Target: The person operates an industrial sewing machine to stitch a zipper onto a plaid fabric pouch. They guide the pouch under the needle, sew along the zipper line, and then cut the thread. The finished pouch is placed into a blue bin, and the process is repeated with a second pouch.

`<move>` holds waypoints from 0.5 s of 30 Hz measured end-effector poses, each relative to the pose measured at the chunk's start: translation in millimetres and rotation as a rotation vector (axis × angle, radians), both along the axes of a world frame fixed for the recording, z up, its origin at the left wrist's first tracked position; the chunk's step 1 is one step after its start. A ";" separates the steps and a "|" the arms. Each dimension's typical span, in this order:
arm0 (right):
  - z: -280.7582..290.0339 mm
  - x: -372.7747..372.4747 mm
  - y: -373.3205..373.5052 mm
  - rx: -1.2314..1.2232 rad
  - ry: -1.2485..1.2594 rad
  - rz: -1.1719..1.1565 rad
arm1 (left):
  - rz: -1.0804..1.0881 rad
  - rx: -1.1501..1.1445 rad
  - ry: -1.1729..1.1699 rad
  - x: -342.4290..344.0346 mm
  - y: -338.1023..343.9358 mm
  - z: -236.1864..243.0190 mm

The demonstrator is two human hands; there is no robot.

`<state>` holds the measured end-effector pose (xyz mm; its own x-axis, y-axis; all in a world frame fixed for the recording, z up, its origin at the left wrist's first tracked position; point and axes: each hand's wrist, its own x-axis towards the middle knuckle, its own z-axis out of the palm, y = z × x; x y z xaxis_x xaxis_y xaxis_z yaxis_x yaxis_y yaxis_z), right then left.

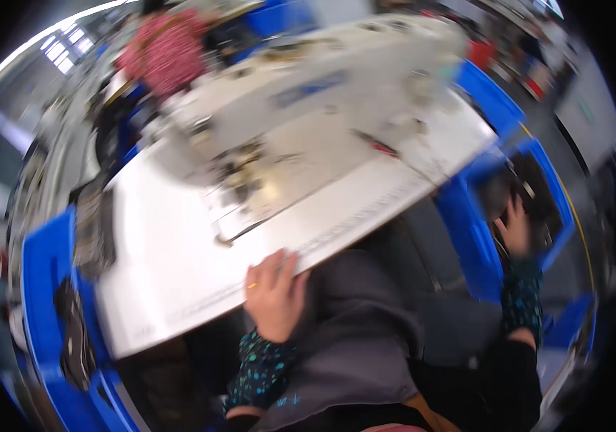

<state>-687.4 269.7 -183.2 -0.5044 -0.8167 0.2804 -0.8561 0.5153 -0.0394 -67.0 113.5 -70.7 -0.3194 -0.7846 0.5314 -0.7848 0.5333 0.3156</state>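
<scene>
My left hand (277,297) lies on the front edge of a white sewing table (171,277), fingers stretched out and holding nothing; a ring shows on one finger. My right hand (517,229) reaches down into a blue bin (482,248) at the right, thumb and fingers apart, against dark pieces (538,189) inside. Motion blur hides whether its fingertips touch them. A white sewing machine (279,108) stands on the table, its needle area at the left end. A small tool with a red part (385,148), perhaps tweezers, lies on the machine bed.
Another blue bin (42,288) stands left of the table, holding a dark piece (74,335). Stacked dark pieces (94,230) sit at the table's left edge. Behind the machine is a pink fabric-like bundle (168,54). One more blue bin (491,97) is at the far right.
</scene>
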 end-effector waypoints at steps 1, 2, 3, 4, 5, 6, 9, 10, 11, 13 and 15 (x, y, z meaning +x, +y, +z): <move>-0.7 -14.8 16.8 0.026 0.023 -0.022 | -0.044 0.007 0.017 -3.3 -2.8 7.1; -3.5 -16.2 16.6 0.088 -0.062 -0.105 | -0.071 0.040 0.061 0.9 -3.5 9.9; -4.2 -17.8 18.8 0.190 -0.072 -0.183 | -0.136 0.049 0.098 10.5 -5.8 11.6; -1.0 -41.5 20.9 0.103 -0.098 -0.078 | -0.195 0.065 0.209 27.2 -8.1 9.8; -6.3 -39.4 11.7 0.143 -0.087 -0.068 | -0.164 0.121 0.244 48.3 -8.0 14.2; -9.9 -36.4 12.6 0.214 -0.050 -0.079 | -0.166 0.181 0.284 63.6 -10.5 18.0; 8.1 21.4 1.1 0.097 0.033 0.095 | 0.040 0.046 0.116 141.7 -37.0 24.9; 25.4 28.5 1.5 0.078 0.089 0.105 | 0.115 -0.017 0.081 168.0 -53.2 25.1; 43.3 54.9 -5.7 0.085 0.064 0.106 | 0.210 -0.055 0.066 197.6 -69.4 28.3; 73.7 78.8 -10.9 0.077 0.067 0.123 | 0.390 -0.112 0.068 251.4 -109.2 35.7; 77.9 81.3 -16.6 0.059 0.091 0.191 | 0.564 -0.208 0.074 306.5 -148.5 39.4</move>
<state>-606.2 253.1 -105.3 -0.3137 -0.9113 0.2669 -0.9371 0.3424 0.0678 239.6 -35.0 -31.3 0.1587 -0.6994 0.6969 -0.9445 0.0980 0.3135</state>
